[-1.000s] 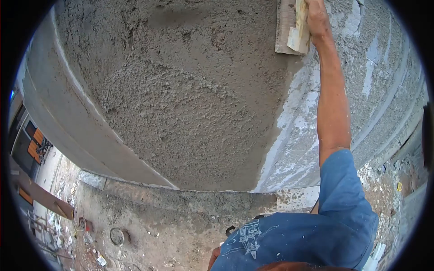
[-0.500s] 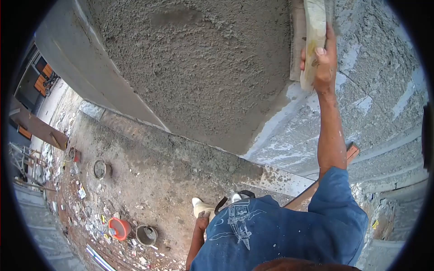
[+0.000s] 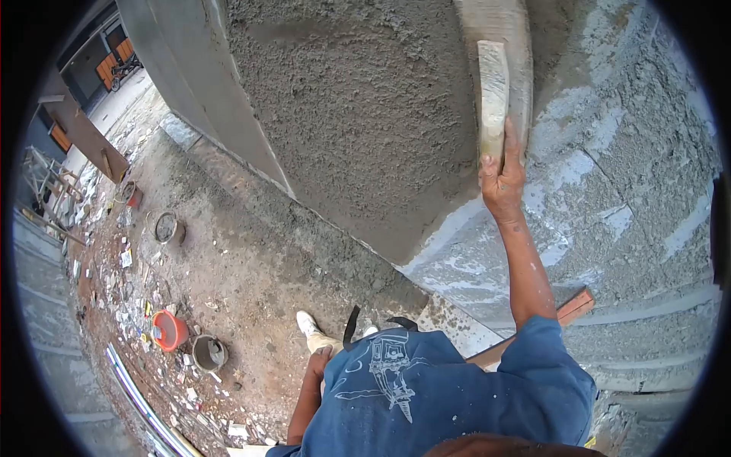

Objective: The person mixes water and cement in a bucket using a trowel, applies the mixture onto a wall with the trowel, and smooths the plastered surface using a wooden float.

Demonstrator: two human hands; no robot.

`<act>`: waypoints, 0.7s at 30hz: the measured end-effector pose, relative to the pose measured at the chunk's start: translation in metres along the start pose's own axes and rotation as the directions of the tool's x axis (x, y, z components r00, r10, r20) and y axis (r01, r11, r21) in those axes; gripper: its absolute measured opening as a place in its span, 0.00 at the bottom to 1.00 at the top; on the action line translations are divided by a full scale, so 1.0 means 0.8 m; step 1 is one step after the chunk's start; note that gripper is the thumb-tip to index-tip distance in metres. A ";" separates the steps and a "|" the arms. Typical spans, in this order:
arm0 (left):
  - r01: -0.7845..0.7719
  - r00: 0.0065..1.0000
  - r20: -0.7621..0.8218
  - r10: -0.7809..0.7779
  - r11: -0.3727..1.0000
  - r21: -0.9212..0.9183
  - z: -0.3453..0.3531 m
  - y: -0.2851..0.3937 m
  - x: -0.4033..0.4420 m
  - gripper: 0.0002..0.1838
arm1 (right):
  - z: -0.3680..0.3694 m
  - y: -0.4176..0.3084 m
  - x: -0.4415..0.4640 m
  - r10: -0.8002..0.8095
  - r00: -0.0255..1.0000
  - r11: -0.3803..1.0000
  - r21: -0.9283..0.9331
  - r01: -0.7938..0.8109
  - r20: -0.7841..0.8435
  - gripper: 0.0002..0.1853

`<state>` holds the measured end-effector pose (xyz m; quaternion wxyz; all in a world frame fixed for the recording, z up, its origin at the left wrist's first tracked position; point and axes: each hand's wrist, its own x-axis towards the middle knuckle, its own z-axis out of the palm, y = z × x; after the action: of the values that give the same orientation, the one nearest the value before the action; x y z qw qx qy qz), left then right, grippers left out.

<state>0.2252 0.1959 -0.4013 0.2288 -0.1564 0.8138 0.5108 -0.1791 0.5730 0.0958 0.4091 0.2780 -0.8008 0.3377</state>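
Note:
My right hand [image 3: 504,186] is closed around the lower end of the pale, worn handle [image 3: 493,87] of a wooden plastering float [image 3: 519,68]. The float stands lengthwise against the wall, over the right border of a band of wet grey mortar [image 3: 358,122]; its top end is cut off by the view. Right of it, the wall [image 3: 601,152] is rough, with pale smooth patches. My left hand [image 3: 320,361] rests low on my leg, apparently with its fingers laid flat and nothing in them; it is small and partly hidden by my blue shirt.
A narrow ledge [image 3: 251,186] runs along the wall's foot. Left on the littered ground stand an orange bucket [image 3: 177,329], a dark bucket [image 3: 205,354] and another mortar-filled bucket [image 3: 169,228]. Long pipes [image 3: 133,388] lie lower left. A brick-coloured bar [image 3: 575,305] sticks out behind my right arm.
My right hand and the float have shifted left and down in the view, and the float's board now shows more of its face. The camera has turned slightly. My left hand stays at my leg.

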 end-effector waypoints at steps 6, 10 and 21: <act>0.226 0.972 0.109 -0.208 0.954 -0.198 0.033 0.032 -0.006 0.35 | 0.027 -0.044 0.063 0.216 0.976 0.891 0.417 -0.180 -0.039 0.35; 0.127 0.983 0.138 -0.118 0.990 -0.059 0.013 0.055 0.003 0.25 | 0.052 -0.013 -0.023 -0.094 0.989 0.953 -0.278 0.122 0.111 0.35; 0.199 0.975 0.094 -0.203 0.979 0.049 -0.019 0.076 -0.017 0.30 | 0.080 -0.052 0.027 0.264 0.949 0.943 -0.254 -0.216 0.173 0.35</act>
<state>0.2034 0.2082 -0.3422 0.3220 -0.2080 0.7915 0.4760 -0.1901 0.4950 0.0991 0.3099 0.1614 -0.9005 0.2589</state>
